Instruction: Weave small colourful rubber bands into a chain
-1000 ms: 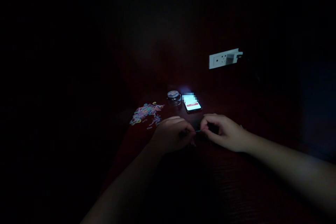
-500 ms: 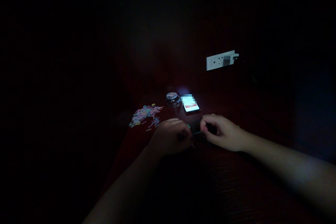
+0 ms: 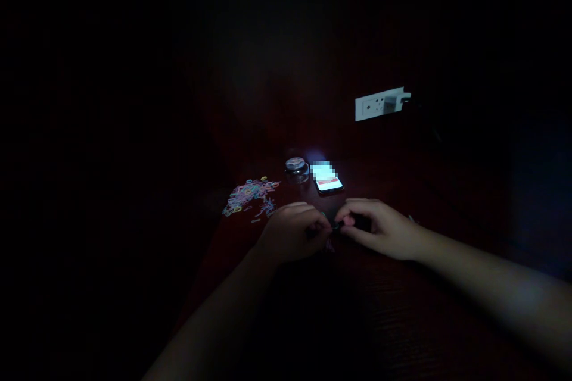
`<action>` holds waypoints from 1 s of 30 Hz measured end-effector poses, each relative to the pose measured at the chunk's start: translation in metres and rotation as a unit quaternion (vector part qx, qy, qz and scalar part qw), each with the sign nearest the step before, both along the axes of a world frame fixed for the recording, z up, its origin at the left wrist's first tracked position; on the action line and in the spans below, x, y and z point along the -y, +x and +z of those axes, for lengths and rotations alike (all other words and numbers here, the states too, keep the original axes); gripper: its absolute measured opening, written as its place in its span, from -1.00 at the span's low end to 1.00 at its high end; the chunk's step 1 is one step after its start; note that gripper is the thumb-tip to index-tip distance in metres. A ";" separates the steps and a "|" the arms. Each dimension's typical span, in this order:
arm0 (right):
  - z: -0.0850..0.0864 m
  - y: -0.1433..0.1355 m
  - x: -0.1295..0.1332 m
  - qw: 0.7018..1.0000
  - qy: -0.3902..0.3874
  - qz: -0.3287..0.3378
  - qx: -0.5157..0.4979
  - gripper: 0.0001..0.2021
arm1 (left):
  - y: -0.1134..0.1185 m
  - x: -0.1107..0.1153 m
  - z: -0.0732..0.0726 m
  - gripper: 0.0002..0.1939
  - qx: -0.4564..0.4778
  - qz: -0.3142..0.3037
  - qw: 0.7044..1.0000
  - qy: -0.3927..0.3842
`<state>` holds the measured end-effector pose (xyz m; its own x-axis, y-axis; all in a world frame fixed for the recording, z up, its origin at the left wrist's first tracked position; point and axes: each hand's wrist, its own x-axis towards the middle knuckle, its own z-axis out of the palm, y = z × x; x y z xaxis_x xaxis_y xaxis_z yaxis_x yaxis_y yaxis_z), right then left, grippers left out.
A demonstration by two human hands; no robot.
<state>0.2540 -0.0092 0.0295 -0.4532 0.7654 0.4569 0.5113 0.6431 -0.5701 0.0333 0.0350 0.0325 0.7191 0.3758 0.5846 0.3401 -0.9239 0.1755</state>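
My left hand [image 3: 295,229] is closed in a pinch just above the dark table, its fingertips on a small green rubber band [image 3: 335,227]. Facing it from the right, my right hand [image 3: 379,227] has curled fingers, with thumb and forefinger at the same band. Only a short bit of the band shows between the fingertips; dim light blurs the rest. Below my left fingertips lie a few pale pinkish bands [image 3: 329,245]. A pile of loose colourful rubber bands [image 3: 250,192] spreads on the table beyond my left hand.
A small clear lidded jar [image 3: 297,171] stands behind my hands, beside a lit phone [image 3: 329,184] lying on the table. A white wall socket [image 3: 379,104] with a plug in it is at the back right. Most of the surroundings are dark.
My fingertips have come closer together, mainly by my right hand moving left. The green band, stretched between them before, now shows as a shorter bit. The view has shifted slightly.
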 end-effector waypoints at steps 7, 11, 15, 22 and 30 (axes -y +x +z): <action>0.001 0.001 0.000 1.000 0.009 -0.003 0.012 -0.93 | 0.000 0.000 0.001 -0.92 -0.001 -0.003 1.000 0.004; 0.000 0.002 -0.001 1.000 0.012 -0.003 0.016 -0.94 | 0.000 0.000 0.001 -0.96 -0.005 -0.013 1.000 0.002; -0.002 0.006 -0.005 0.999 0.015 -0.014 0.026 -0.93 | -0.004 -0.001 0.001 -0.97 -0.004 -0.003 1.000 0.007; -0.004 0.014 -0.016 0.997 0.059 -0.041 0.010 -0.91 | -0.033 -0.005 -0.011 -0.92 -0.018 0.116 0.993 -0.011; -0.007 0.024 -0.023 0.991 0.095 -0.091 -0.035 -0.90 | -0.064 -0.005 -0.039 -0.91 0.025 0.306 0.950 -0.058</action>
